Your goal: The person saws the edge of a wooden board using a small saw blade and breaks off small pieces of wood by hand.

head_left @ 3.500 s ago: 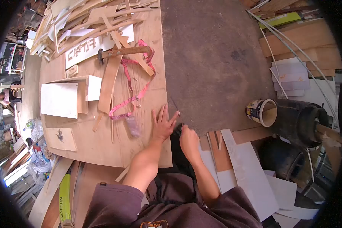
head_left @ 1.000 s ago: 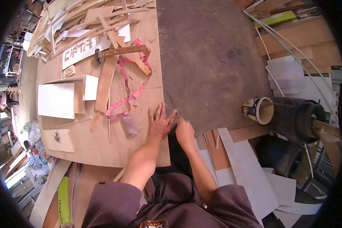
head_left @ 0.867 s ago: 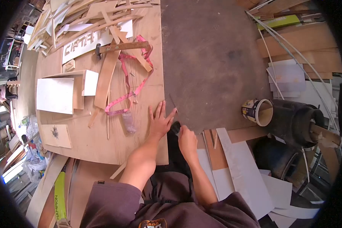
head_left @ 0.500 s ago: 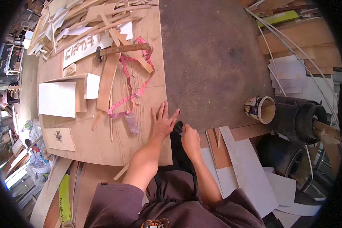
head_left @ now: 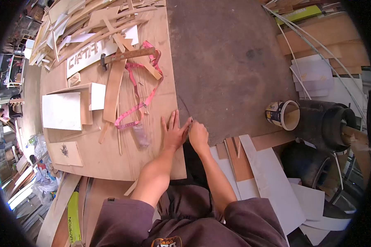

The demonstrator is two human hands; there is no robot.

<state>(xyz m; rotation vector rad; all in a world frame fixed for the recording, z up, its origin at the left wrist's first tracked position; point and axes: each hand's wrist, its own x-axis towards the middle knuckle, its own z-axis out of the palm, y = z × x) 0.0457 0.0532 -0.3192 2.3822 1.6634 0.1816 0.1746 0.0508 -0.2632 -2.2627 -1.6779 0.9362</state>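
Note:
My left hand (head_left: 174,135) lies flat with spread fingers on the wooden tabletop (head_left: 152,162), at its right edge. Just right of it, off the edge, my right hand (head_left: 198,136) is closed in a fist; what it grips is hidden. A thin dark strip (head_left: 185,107) runs beyond the fingertips beside the edge. Left of my left hand are a clear plastic packet (head_left: 140,136) and a pink measuring tape (head_left: 150,98). Farther off, a hammer (head_left: 130,54) rests across wooden strips (head_left: 114,88). An open white-faced box (head_left: 62,110) stands at the left.
Scrap wood (head_left: 95,20) is piled at the table's far end. A small board with nails (head_left: 66,153) lies near the left corner. On the right are a paint bucket (head_left: 282,115), black containers (head_left: 321,123) and leaning white panels (head_left: 272,177). A person (head_left: 6,113) is at the far left.
My right hand has moved back and forth along the table edge and is now farther forward, close beside my left hand. My left hand has stayed in place on the tabletop.

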